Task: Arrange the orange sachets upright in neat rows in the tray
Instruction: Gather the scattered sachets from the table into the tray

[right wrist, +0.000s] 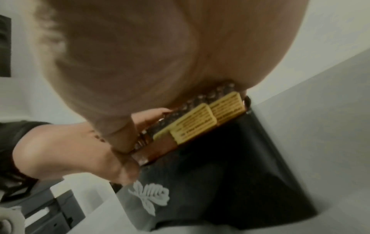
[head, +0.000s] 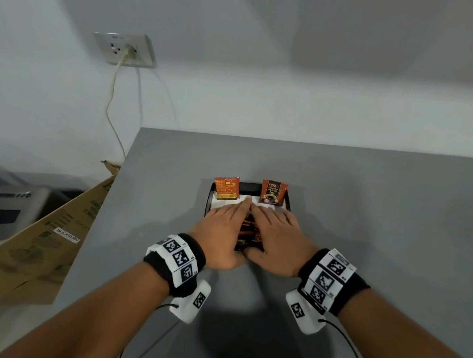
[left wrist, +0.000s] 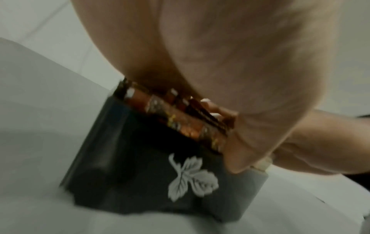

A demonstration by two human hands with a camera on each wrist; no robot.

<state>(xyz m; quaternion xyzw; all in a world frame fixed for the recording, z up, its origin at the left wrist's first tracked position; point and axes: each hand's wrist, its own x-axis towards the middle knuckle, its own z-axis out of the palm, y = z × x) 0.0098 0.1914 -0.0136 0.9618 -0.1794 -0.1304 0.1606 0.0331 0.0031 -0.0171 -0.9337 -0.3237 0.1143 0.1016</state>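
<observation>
Left hand (head: pixel 221 230) and right hand (head: pixel 275 235), fingers flat and straight, press upright orange sachets (head: pixel 247 230) in black tray (head: pixel 208 198); neither grip clamped.

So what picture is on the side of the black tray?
A white leaf pattern on the black tray, clearest in the left wrist view.

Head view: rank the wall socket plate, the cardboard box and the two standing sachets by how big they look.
1. cardboard box, by far largest.
2. wall socket plate.
3. left standing sachet and right standing sachet: alike, so unranked.
The plate sits farther away, so true sizes stay unsure.
</observation>
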